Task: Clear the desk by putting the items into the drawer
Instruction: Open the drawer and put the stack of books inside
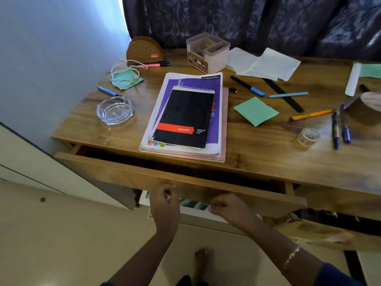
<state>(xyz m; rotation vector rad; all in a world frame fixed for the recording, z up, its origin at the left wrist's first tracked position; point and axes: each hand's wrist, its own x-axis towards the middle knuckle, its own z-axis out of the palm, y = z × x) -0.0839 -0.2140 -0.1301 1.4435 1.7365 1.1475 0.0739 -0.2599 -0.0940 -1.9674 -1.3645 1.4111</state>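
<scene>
Below the desk's (257,153) front edge: the drawer (185,180), drawn out part-way, with only a narrow dark slot of interior showing. Left hand (165,197) and right hand (224,205) are both at the lower edge of its front, near each other, fingers curled and apparently hooked under it. Nothing on the desk has been stowed yet. Risk one: a hard pull could bring the drawer off its runners. Too short a pull leaves a slot the notebook stack (185,118) will not pass. That stack lies just beside the front edge, directly above the slot, so a knock could tip it forward. The glass ashtray (114,110), left front, is smooth and breakable and could slip when lifted. The tape roll (308,136) and blue pens (336,131), right, may roll off.
</scene>
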